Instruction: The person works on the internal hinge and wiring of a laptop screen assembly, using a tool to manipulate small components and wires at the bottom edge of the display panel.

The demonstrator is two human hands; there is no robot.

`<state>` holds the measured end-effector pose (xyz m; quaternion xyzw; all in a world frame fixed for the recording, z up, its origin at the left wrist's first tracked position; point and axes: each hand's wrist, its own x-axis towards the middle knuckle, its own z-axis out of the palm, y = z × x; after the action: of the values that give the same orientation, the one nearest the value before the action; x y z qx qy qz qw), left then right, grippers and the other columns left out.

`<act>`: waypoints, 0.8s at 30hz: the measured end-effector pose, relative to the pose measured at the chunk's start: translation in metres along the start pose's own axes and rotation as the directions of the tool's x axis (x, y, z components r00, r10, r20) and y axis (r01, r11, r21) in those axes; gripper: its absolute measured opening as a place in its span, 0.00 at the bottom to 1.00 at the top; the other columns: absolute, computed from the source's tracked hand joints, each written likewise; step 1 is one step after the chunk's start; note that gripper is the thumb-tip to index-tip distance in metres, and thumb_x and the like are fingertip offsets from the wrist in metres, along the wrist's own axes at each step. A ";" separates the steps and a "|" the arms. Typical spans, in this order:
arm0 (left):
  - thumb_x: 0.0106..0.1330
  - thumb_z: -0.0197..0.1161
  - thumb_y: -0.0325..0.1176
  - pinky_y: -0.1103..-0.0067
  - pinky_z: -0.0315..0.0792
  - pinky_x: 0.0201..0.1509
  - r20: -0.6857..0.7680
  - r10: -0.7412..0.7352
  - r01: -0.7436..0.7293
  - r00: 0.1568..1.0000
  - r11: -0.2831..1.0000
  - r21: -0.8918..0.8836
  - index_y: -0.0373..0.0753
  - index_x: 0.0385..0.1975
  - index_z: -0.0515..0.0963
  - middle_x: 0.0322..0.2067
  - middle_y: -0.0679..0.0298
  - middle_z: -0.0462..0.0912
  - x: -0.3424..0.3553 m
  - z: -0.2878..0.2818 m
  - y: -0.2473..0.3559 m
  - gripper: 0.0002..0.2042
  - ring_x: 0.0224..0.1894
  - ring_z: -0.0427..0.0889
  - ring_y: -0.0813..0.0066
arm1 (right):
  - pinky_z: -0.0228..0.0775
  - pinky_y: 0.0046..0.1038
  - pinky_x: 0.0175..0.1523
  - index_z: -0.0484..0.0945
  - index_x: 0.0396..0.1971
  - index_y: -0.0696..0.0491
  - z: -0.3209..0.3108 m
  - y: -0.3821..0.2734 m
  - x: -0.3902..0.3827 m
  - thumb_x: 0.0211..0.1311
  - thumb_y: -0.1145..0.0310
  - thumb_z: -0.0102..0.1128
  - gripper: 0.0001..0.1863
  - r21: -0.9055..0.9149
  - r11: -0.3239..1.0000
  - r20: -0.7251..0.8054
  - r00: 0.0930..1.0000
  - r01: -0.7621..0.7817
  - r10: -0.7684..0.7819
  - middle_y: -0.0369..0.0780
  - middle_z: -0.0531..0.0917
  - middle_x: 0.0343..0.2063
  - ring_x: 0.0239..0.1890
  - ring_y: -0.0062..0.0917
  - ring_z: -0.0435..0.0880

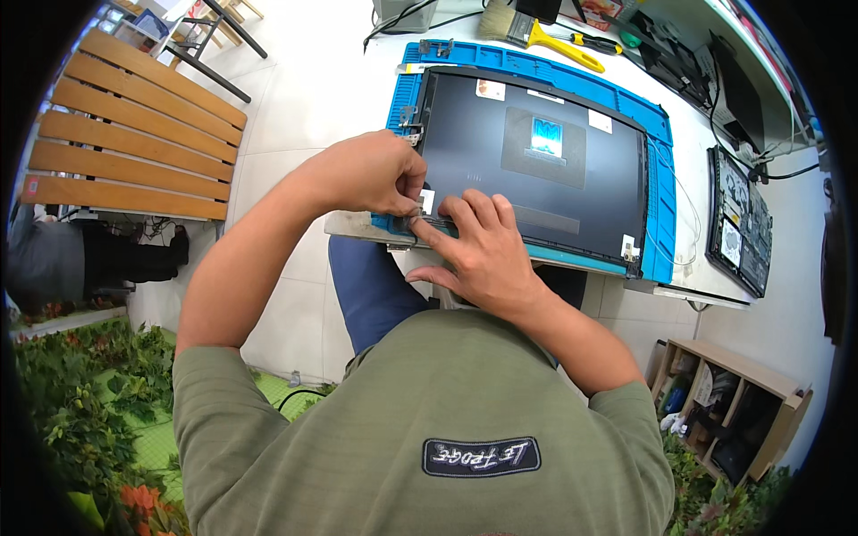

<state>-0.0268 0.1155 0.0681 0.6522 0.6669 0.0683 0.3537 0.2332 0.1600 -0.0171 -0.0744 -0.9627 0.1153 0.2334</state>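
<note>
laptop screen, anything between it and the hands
Nothing visible: the left hand and right hand are both at the near left corner of the laptop screen. The yellow-handled brush lies beyond its far edge, clear of them.

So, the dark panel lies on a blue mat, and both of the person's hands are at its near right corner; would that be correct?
The corner is wrong: the head view shows the left hand and right hand at the near left corner of the dark panel, which does lie on a blue mat.
</note>
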 end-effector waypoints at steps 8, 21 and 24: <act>0.61 0.83 0.33 0.66 0.83 0.39 -0.025 0.187 -0.180 0.982 0.970 0.165 0.41 0.33 0.92 0.28 0.61 0.94 0.002 0.003 -0.007 0.07 0.31 0.93 0.60 | 0.61 0.53 0.74 0.90 0.65 0.40 0.003 0.001 -0.004 0.68 0.33 0.77 0.34 -0.033 0.999 0.009 1.000 -0.012 0.012 0.42 0.80 0.60 0.69 0.42 0.74; 0.61 0.82 0.30 0.70 0.84 0.37 0.008 0.096 -0.096 0.995 0.987 0.128 0.38 0.33 0.91 0.26 0.60 0.93 0.004 -0.008 -0.003 0.06 0.29 0.92 0.65 | 0.61 0.53 0.74 0.91 0.64 0.39 0.001 0.003 -0.002 0.69 0.36 0.79 0.32 0.013 0.999 0.010 0.999 -0.034 0.034 0.40 0.81 0.59 0.68 0.41 0.74; 0.65 0.81 0.27 0.75 0.82 0.31 -0.027 -0.150 0.138 0.988 0.954 -0.267 0.34 0.33 0.88 0.24 0.61 0.91 -0.010 -0.004 -0.012 0.07 0.24 0.90 0.73 | 0.60 0.53 0.74 0.91 0.64 0.40 0.002 0.004 -0.002 0.68 0.37 0.79 0.31 0.018 0.999 0.008 0.999 -0.034 0.034 0.40 0.81 0.59 0.68 0.41 0.74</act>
<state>-0.0406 0.1059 0.0685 0.5471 0.7057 0.1461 0.4257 0.2347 0.1628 -0.0206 -0.0884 -0.9610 0.1283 0.2285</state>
